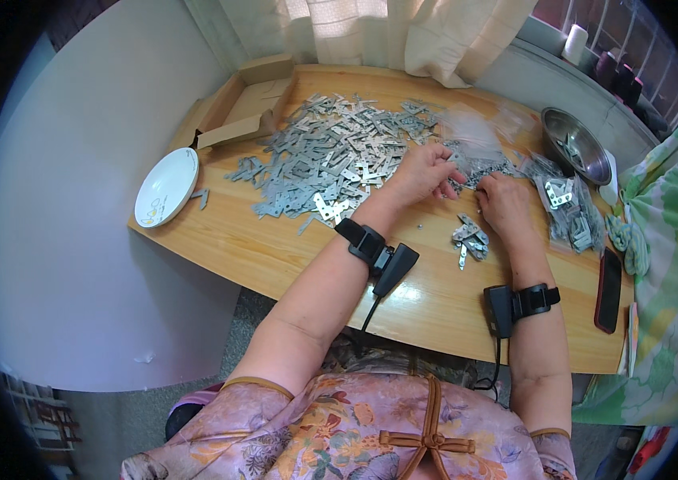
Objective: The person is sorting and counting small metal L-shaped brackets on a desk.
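My left hand hovers at the right edge of a large heap of flat metal L-shaped brackets. Its fingers are loosely bent and apart, with nothing visible between them. My right hand rests by a pile of small metal screws, fingers curled down and pressed together; whatever they may hold is hidden. Just below both hands lies a small cluster of brackets. A clear plastic bag with brackets in it sits to the right of my right hand.
A cardboard box stands at the back left, and a white plate at the left edge. At the right are a metal bowl, a dark phone and a glove. Clear plastic bags lie behind the screws.
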Demonstrator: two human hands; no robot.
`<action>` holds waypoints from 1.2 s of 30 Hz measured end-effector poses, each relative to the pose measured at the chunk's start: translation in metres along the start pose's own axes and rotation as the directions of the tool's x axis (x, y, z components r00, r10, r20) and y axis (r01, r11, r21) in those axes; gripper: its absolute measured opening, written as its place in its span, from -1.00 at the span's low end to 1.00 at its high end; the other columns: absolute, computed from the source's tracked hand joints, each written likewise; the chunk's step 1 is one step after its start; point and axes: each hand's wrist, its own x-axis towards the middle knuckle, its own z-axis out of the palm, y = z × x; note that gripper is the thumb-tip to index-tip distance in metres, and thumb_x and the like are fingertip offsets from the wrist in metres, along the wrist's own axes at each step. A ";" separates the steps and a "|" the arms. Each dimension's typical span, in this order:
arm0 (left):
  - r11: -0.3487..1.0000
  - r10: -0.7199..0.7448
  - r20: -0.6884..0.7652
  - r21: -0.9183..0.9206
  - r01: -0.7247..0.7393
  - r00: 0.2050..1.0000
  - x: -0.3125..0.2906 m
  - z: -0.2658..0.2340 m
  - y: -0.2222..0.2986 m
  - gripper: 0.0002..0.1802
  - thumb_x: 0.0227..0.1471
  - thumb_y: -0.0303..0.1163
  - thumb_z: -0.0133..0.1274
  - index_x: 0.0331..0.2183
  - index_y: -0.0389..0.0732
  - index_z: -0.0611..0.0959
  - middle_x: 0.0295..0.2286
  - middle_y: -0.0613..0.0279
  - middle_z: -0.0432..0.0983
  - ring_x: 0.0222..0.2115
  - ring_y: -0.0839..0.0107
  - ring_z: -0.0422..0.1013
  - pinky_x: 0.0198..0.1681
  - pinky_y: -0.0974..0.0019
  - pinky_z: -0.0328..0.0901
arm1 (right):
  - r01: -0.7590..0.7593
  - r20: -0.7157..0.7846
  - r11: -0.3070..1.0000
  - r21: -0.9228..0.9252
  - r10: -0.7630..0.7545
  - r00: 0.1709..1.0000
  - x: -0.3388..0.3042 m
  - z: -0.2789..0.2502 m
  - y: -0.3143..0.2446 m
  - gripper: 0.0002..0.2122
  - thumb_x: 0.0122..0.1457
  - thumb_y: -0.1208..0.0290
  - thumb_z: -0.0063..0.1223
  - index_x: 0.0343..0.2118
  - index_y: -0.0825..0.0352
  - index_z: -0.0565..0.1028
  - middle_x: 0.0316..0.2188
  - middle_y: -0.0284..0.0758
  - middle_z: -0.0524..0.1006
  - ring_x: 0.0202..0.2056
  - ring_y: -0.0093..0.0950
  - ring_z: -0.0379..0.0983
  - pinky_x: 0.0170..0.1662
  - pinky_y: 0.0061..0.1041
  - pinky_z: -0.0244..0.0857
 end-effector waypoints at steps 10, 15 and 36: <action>0.999 -0.045 0.023 -0.020 0.045 0.999 0.000 0.008 -0.001 -0.80 0.06 -0.42 -0.22 -0.30 -0.35 0.39 -0.41 0.08 0.49 -0.56 0.47 0.46 -0.61 0.56 0.32 | 0.003 -0.035 1.000 -0.026 -0.004 0.999 0.002 0.010 0.002 -0.93 -0.09 0.46 -0.06 -0.58 0.32 0.44 -0.54 -0.24 0.42 -0.44 -0.26 0.40 -0.39 -0.31 0.27; 0.994 0.007 0.044 -0.106 -0.002 0.999 0.002 0.011 -0.006 -0.81 0.07 -0.42 -0.23 -0.34 -0.35 0.39 -0.42 0.05 0.48 -0.57 0.44 0.46 -0.61 0.55 0.33 | -0.068 -0.167 0.945 0.321 0.127 0.978 0.001 0.009 -0.001 -0.95 -0.08 0.50 -0.05 -0.54 0.34 0.43 -0.52 -0.18 0.45 -0.45 -0.21 0.39 -0.40 -0.34 0.26; 0.970 -0.035 0.061 -0.236 0.049 0.998 -0.004 0.018 0.004 -0.80 0.08 -0.37 -0.21 -0.35 -0.31 0.43 -0.42 0.08 0.49 -0.56 0.49 0.44 -0.53 0.55 0.33 | -0.203 0.094 0.194 0.960 0.460 0.883 0.003 0.006 -0.006 -0.90 0.01 0.46 0.04 -0.45 0.39 0.46 -0.62 -0.47 0.41 -0.62 -0.71 0.26 -0.57 -0.74 0.13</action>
